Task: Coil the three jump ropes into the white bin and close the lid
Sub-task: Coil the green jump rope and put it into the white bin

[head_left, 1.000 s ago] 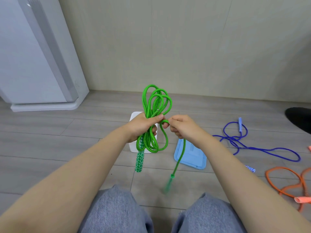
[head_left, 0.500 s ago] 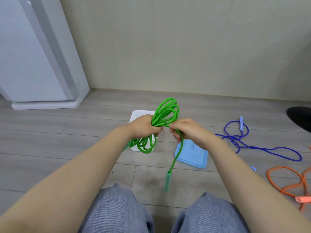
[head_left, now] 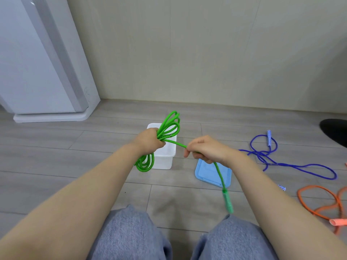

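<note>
My left hand (head_left: 149,140) grips the middle of a coiled green jump rope (head_left: 170,124), with loops sticking out above and below the fist. One strand runs taut from that bundle to my right hand (head_left: 203,149), which holds it. The rope's tail and green handle (head_left: 227,201) dangle below the right hand. Behind the hands stands the open white bin (head_left: 165,158) on the floor. Its light blue lid (head_left: 208,173) lies flat to the right of it. A blue jump rope (head_left: 293,165) and an orange jump rope (head_left: 319,201) lie loose on the floor at right.
A white appliance (head_left: 37,62) stands at the back left against the beige wall. A dark object (head_left: 336,131) shows at the right edge. My knees in grey trousers (head_left: 135,235) fill the bottom of the view. The floor is grey wood planks.
The green coil has tilted over and bunched tighter in my left hand. My right hand has pulled away to the right, drawing one strand taut, and the dangling handle has swung right.
</note>
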Motion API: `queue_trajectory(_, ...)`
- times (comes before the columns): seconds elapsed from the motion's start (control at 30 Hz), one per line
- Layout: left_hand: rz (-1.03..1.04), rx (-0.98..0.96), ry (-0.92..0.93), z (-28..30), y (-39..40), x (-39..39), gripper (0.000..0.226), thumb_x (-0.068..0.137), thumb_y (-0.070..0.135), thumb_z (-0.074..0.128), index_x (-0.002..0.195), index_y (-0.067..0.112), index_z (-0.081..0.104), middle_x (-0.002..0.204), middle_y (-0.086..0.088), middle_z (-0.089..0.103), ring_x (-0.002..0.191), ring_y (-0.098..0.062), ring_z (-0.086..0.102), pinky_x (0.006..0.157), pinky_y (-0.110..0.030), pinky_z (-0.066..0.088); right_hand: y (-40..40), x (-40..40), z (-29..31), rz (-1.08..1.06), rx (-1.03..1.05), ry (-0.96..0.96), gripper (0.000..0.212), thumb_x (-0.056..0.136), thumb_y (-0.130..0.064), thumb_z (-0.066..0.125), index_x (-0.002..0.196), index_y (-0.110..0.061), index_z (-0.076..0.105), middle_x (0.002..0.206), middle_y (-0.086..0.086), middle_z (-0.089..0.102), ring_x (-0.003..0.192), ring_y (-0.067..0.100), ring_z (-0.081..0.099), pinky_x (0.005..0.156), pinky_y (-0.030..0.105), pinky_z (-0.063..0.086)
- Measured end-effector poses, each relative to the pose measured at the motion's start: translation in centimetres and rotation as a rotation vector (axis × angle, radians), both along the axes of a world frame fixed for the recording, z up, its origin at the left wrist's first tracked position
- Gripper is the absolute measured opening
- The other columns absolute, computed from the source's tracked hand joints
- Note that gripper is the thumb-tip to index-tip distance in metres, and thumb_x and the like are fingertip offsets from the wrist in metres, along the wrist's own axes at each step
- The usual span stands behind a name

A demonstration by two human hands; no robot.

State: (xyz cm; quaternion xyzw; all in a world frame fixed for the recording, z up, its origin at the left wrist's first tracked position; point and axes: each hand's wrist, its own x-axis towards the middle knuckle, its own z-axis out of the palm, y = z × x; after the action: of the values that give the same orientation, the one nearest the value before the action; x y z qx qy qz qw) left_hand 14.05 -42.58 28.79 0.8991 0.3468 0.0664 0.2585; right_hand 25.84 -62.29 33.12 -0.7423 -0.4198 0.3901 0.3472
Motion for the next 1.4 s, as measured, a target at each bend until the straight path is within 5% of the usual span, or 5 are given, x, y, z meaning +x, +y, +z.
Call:
queue_trajectory(0.53, -0.516, 0.154, 0.698, 0.1, -4.4, 0.3, 0.034, 0.085, 0.051, 0.057, 0.093, 0.018, 0.06, 0.092, -0.001, 0.063, 0.09, -0.024, 0.06, 0.079, -0.035, 0.049, 2.0, -1.2, -0.1, 0.128, 0.156, -0.419, 0.015, 0.086, -0.032, 0.067, 0.081, -0.019, 0.071, 0.064, -0.008, 0.058, 0.055, 0.004, 0.045, 0.055, 0.023, 0.039)
queue_trajectory(0.7, -0.754, 0.072, 0.442, 3.3, -8.7, 1.0, 0.017, 0.089, 0.035, 0.062, 0.081, 0.022, 0.057, 0.074, 0.003, 0.058, 0.077, -0.015, 0.058, 0.077, -0.029, 0.048, 0.9, 2.2, 0.3, -0.046, 0.282, -0.459, 0.023, 0.083, -0.03, 0.074, 0.075, -0.01, 0.071, 0.062, 0.009, 0.061, 0.055, 0.006, 0.046, 0.056, 0.025, 0.039)
queue_trajectory(1.0, -0.694, -0.262, 0.036, 7.2, -10.0, 0.8, 0.02, 0.089, 0.024, 0.066, 0.074, 0.023, 0.053, 0.056, 0.01, 0.05, 0.048, -0.005, 0.051, 0.057, -0.027, 0.051, -1.8, 4.2, -2.1, -0.022, 0.431, 0.436, 0.048, 0.052, -0.049, 0.089, 0.086, -0.019, 0.075, 0.079, -0.006, 0.072, 0.074, 0.008, 0.069, 0.068, 0.022, 0.056)
queue_trajectory(1.2, -0.412, -0.371, -0.128, 5.9, -6.7, 0.3, 0.023, 0.088, 0.024, 0.067, 0.07, 0.013, 0.057, 0.055, 0.001, 0.052, 0.053, -0.016, 0.051, 0.057, -0.026, 0.05, 0.0, 2.2, -3.0, -0.14, 0.266, 0.249, 0.03, 0.094, -0.026, 0.054, 0.066, -0.019, 0.046, 0.054, -0.006, 0.025, 0.054, 0.012, 0.016, 0.047, 0.024, 0.016)
queue_trajectory(1.4, -0.008, -0.647, -0.4, 2.8, -3.2, 0.2, 0.013, 0.081, 0.012, 0.061, 0.071, 0.01, 0.053, 0.059, -0.005, 0.051, 0.053, -0.019, 0.049, 0.06, -0.031, 0.044, 1.2, -0.2, -2.7, -0.047, 0.085, 0.177, 0.04, 0.103, -0.039, 0.036, 0.082, -0.011, 0.056, 0.058, -0.001, 0.027, 0.05, 0.011, 0.02, 0.044, 0.02, 0.019)
